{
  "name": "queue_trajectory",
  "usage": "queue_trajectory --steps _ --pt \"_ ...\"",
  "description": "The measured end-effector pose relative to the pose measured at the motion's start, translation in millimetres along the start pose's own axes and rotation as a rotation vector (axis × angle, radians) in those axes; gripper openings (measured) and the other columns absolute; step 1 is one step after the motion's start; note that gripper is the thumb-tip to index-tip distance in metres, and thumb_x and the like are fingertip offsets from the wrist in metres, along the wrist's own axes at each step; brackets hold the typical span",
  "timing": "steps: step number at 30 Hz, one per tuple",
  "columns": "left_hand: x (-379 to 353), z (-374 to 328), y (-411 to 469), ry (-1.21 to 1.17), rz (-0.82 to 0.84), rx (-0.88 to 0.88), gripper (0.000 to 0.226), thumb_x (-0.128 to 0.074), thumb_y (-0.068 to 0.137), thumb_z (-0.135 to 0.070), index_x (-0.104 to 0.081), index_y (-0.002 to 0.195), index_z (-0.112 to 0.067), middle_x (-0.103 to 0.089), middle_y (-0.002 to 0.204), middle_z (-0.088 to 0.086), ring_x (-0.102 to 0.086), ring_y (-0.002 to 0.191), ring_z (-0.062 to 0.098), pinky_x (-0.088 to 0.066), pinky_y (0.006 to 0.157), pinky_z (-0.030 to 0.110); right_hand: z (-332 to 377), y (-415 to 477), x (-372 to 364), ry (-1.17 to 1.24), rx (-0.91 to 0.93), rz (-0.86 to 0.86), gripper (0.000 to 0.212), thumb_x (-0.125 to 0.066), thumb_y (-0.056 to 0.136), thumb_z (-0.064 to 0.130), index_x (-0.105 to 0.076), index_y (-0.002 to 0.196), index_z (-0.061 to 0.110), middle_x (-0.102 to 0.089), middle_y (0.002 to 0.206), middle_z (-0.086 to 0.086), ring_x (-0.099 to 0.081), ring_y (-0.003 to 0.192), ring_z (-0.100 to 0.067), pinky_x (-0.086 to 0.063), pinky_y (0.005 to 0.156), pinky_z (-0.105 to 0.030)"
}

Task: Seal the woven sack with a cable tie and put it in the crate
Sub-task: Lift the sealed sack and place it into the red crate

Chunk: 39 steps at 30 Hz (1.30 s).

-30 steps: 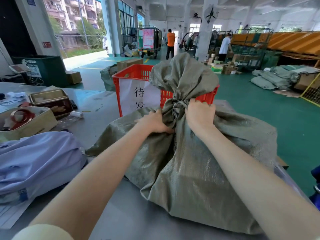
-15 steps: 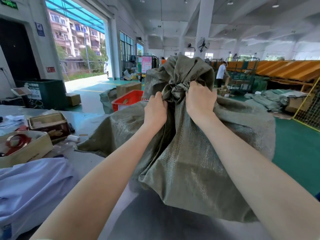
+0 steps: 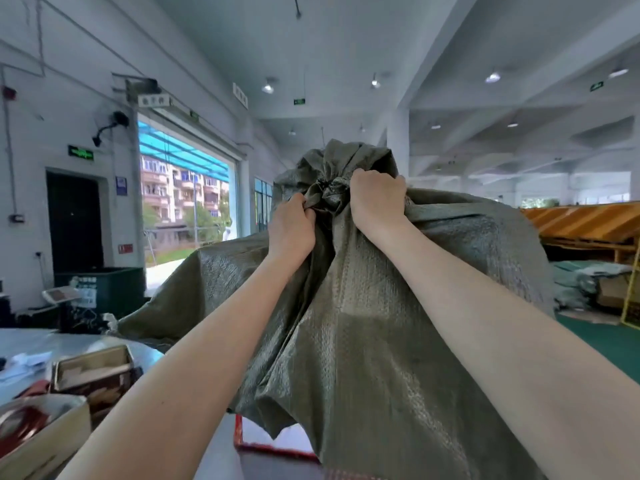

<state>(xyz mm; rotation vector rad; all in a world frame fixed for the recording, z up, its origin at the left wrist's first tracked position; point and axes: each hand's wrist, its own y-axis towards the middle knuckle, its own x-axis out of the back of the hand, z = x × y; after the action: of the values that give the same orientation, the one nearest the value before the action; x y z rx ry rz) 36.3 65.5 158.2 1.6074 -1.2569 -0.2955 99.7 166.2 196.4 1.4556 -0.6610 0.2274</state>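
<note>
A large grey-green woven sack (image 3: 374, 323) hangs in the air in front of me, its gathered neck bunched at the top. My left hand (image 3: 292, 226) grips the neck from the left and my right hand (image 3: 375, 199) grips it from the right. The cable tie is hidden in the folds between my hands. Below the sack, only a red corner of the crate (image 3: 263, 445) shows; the rest is covered by the sack.
A grey table (image 3: 45, 341) lies at lower left with a cardboard box (image 3: 38, 438), a small open box (image 3: 93, 372) and papers on it. A dark green bin (image 3: 104, 289) stands by the wall. Orange racks (image 3: 585, 220) and sacks sit at far right on the green floor.
Both hands have lifted the sack from the table up high, and my view has tilted upward. The sack now hangs above the red crate.
</note>
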Motion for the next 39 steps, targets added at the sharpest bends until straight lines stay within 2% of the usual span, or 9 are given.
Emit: queue_trajectory --steps 6,9,14,19,24,28,34,36,39 --pt "2.8 -4.3 47.2 -0.013 -0.094 -0.022 0.015 -0.040 0.094 -0.013 -0.053 0.095 -0.004 -0.059 0.102 0.019 -0.057 0.094 0.035 -0.034 0.069 0.032 -2.4 41.6 4.7 0.046 0.005 -0.087 0.024 -0.043 0.089 -0.002 -0.054 0.109 0.003 -0.065 0.108 -0.014 -0.057 0.104 -0.036 -0.036 0.099 -0.046" --pt "-7.7 -1.3 57.5 -0.035 -0.097 -0.014 0.017 -0.038 0.096 -0.013 -0.052 0.098 -0.003 -0.052 0.092 0.013 -0.055 0.087 0.032 -0.032 0.068 0.031 -4.8 55.1 -9.5 0.068 0.003 -0.100 0.024 -0.042 0.090 -0.001 -0.054 0.110 0.004 -0.064 0.110 -0.014 -0.057 0.106 -0.034 -0.036 0.099 -0.044" --pt "-36.7 19.9 78.1 -0.066 -0.123 -0.013 0.013 -0.037 0.097 -0.015 -0.041 0.086 -0.011 -0.049 0.089 0.010 -0.044 0.074 0.021 -0.025 0.055 0.028 -11.3 76.1 -49.3 0.106 0.019 -0.162 0.024 -0.038 0.095 0.008 -0.054 0.113 0.006 -0.064 0.112 -0.012 -0.056 0.108 -0.033 -0.037 0.096 -0.044" --pt "-77.1 45.1 98.1 -0.151 -0.153 -0.009 0.015 -0.036 0.098 -0.016 -0.048 0.096 -0.009 -0.052 0.096 0.010 -0.046 0.078 0.022 -0.031 0.068 0.029 -24.3 95.9 -99.5 0.111 -0.005 -0.196 0.026 -0.039 0.096 0.012 -0.052 0.117 0.006 -0.063 0.117 -0.013 -0.055 0.111 -0.032 -0.036 0.096 -0.043" --pt "-112.1 69.4 110.0 -0.244 -0.196 0.026 0.011 -0.034 0.098 -0.016 -0.043 0.092 -0.013 -0.054 0.098 0.013 -0.047 0.077 0.023 -0.032 0.069 0.028 -28.3 106.8 -143.9 0.143 0.033 -0.299 0.031 -0.041 0.095 0.010 -0.054 0.121 0.002 -0.065 0.115 -0.016 -0.057 0.109 -0.034 -0.038 0.094 -0.044" --pt "-128.3 91.3 121.5 -0.285 -0.250 0.036 0.012 -0.035 0.097 -0.013 -0.047 0.097 -0.010 -0.051 0.099 0.011 -0.044 0.081 0.021 -0.028 0.068 0.024 -20.9 123.4 -163.1 0.186 0.096 -0.409 0.031 -0.042 0.091 0.005 -0.060 0.115 -0.002 -0.069 0.104 -0.020 -0.062 0.099 -0.037 -0.041 0.088 -0.044" --pt "-148.3 110.3 126.5 -0.312 -0.321 0.067 0.021 -0.034 0.098 -0.012 -0.050 0.109 -0.004 -0.045 0.096 0.007 -0.038 0.080 0.019 -0.015 0.055 0.023 -16.3 134.1 -181.9 0.175 0.137 -0.376 0.034 -0.036 0.092 0.005 -0.055 0.120 0.000 -0.067 0.111 -0.018 -0.058 0.106 -0.036 -0.038 0.088 -0.040" --pt "-158.7 125.4 120.3 -0.311 -0.288 0.108 0.022 -0.033 0.098 -0.012 -0.049 0.110 -0.003 -0.047 0.097 0.008 -0.040 0.082 0.020 -0.017 0.057 0.022 -11.0 127.4 -198.6 0.191 0.159 -0.344 0.033 -0.036 0.092 0.004 -0.056 0.117 -0.001 -0.067 0.108 -0.020 -0.060 0.103 -0.037 -0.040 0.085 -0.040" --pt "-176.6 150.3 106.4 -0.309 -0.189 0.174 0.021 -0.034 0.098 -0.012 -0.049 0.110 -0.003 -0.048 0.096 0.010 -0.043 0.086 0.021 -0.025 0.069 0.024 -9.6 112.6 -228.0 0.188 0.153 -0.229 0.032 -0.036 0.093 0.004 -0.054 0.119 -0.001 -0.066 0.109 -0.020 -0.059 0.102 -0.038 -0.039 0.079 -0.040"
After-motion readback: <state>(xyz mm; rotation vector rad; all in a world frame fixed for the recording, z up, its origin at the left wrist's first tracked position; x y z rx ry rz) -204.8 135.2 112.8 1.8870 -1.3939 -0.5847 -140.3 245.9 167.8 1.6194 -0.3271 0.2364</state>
